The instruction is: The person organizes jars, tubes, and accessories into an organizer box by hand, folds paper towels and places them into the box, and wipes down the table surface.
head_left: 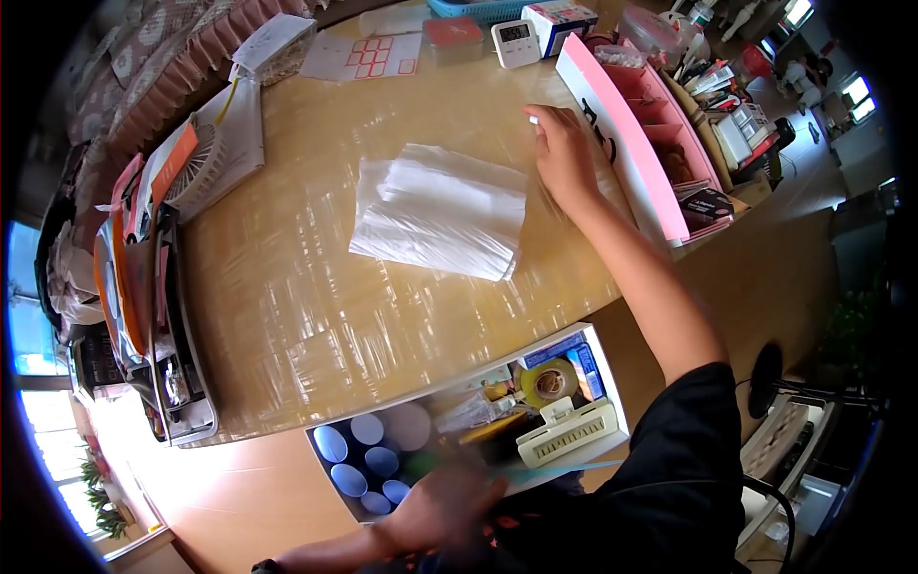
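My right hand rests at the table's right side by a pink organizer, fingers curled and closed on a small white piece, too small to name. My left hand, smeared by motion, is low over the front of an open drawer; whether its fingers hold anything is unclear. A thin teal strip runs to the right of this hand. In the drawer are several blue cylinders, a roll of tape and a white toothed device. Creased white paper sheets lie mid-table.
The pink organizer lines the right edge, beside a box of stationery. A digital timer, a clear red-lidded box and a label sheet are at the back. A filled rack and white fan stand left.
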A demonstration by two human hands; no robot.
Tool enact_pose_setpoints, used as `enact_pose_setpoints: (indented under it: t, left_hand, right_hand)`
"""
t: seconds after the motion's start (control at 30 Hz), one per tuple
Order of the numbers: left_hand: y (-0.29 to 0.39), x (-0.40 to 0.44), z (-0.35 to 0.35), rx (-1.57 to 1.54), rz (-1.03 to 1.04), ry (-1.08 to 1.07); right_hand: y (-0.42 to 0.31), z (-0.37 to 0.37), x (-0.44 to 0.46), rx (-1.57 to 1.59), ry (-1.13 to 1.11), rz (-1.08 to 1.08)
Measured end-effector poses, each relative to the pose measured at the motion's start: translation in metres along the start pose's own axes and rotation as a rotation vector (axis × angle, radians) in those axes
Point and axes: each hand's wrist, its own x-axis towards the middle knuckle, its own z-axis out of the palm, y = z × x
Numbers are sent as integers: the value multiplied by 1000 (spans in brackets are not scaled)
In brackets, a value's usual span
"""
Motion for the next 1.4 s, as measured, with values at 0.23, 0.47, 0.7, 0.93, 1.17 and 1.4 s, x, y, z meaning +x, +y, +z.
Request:
enact_pose_setpoints:
  t: [0.23,0.47,0.7,0.93,1.17,1.4]
  left_hand:
    - [9,-4,0,-44,-182,-238]
    - [9,-11,24,276,-6,254]
    - [23,-33,18,270,-65,410]
    - [13,-105,9,395,-239,792]
    - [3,-125,38,260,-657,1079]
    - [-15,-121,67,-340,-702,1233]
  right_hand:
    - [-22,-10,-5,153,208,-36]
    - [-140,-89,-51,711,-46,101]
    - [-225,-147,-151,637,-654,-30]
    - [-250,-151,-175,538,-861,152]
    - [-245,-126,-205,420,-1082,-80]
    - [-245,-111,-203,265,-1179,-41]
